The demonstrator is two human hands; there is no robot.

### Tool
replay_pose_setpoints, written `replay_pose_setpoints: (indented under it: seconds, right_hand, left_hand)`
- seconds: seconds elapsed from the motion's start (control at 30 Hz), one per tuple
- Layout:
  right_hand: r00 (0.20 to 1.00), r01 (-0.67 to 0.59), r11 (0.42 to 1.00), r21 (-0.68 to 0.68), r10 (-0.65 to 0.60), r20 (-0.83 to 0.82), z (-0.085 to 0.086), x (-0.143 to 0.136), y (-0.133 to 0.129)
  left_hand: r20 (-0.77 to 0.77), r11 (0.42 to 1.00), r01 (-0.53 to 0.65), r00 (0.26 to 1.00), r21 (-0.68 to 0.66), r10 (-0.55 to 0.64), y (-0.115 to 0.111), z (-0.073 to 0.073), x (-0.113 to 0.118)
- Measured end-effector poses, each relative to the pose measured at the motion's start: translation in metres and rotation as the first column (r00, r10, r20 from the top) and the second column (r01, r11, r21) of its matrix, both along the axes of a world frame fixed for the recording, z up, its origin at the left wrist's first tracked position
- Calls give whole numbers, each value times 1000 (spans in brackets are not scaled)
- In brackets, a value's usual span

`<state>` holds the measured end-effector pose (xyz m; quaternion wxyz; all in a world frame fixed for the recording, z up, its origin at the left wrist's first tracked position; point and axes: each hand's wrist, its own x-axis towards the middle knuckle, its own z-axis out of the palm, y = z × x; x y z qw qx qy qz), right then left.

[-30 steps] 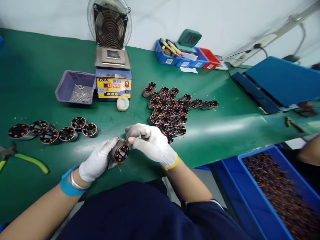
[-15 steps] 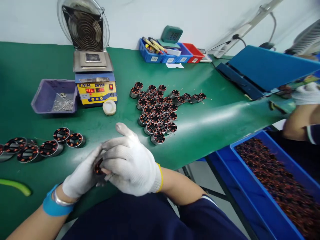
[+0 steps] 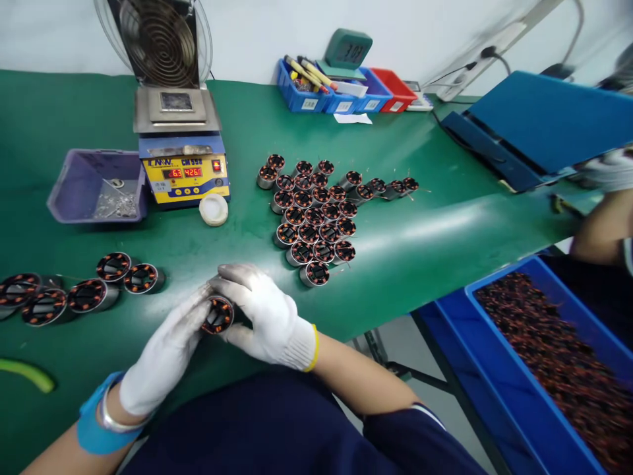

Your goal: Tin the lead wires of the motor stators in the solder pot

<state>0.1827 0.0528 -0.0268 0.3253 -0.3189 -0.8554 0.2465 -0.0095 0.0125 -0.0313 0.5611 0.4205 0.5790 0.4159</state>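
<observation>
Both my hands wear white gloves and close around one round motor part (image 3: 218,315) with a metal rim, black core and copper windings. My left hand (image 3: 171,340) grips its left side, and my right hand (image 3: 262,313) has its fingers round the top and right side. The part's open face points up toward the camera. To the left, several similar parts (image 3: 89,295) stand on the green table. A larger cluster of them (image 3: 314,216), some with thin wires sticking out, stands beyond my right hand.
At the back left are a yellow-blue solder pot (image 3: 185,173), a purple tray (image 3: 96,214) and a white round lid (image 3: 213,210). Small bins (image 3: 304,100) line the wall. Blue crate (image 3: 475,287) holds copper-coloured parts at right. Another person's gloved hand (image 3: 613,171) shows.
My right hand has shifted off the part's face to its right side, its fingers now lower. The part is turned face up and more visible. The view has moved slightly.
</observation>
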Motion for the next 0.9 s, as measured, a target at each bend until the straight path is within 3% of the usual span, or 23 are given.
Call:
replay_pose_setpoints:
  seconds: [0.07,0.17,0.23,0.3,0.4,0.47,0.53,0.63,0.77,0.9]
  right_hand:
    - [997,-9,1000,27,11,-73,-4,-1,1]
    - [983,95,995,39,-88,-164,-2,5,1]
    - [971,187,982,34,-179,-160,0,9,0]
    - [968,220,975,37,-214,-130,0,10,-1]
    - [985,158,985,62,-152,-87,-1,6,-2]
    - [990,117,989,86,-110,-85,-1,4,-2]
    - [990,119,989,89,-111,-86,0,5,-1]
    - [980,185,980,68,-179,-86,3,8,0]
    - [969,230,970,76,-221,-113,6,5,0]
    - [986,130,991,20,-128,-104,1,-2,2]
  left_hand:
    - [15,1000,15,1000,3,-15,-2,1,-2]
    - [14,998,-56,998,31,56,-4,11,-2]
    - [-9,972,-185,982,146,188,-5,17,-1]
    - [-31,904,-244,962,350,272,-3,22,0]
    - [-251,847,-27,950,530,187,2,26,-2]
    - [-416,871,131,905,473,90,6,27,-5]
    - [-444,910,183,896,373,1,8,29,-9]
    - [-285,959,138,957,248,-64,8,32,-13]
    - [5,988,-109,994,112,109,9,33,-6]
    - [214,999,-46,975,-30,51,12,30,9]
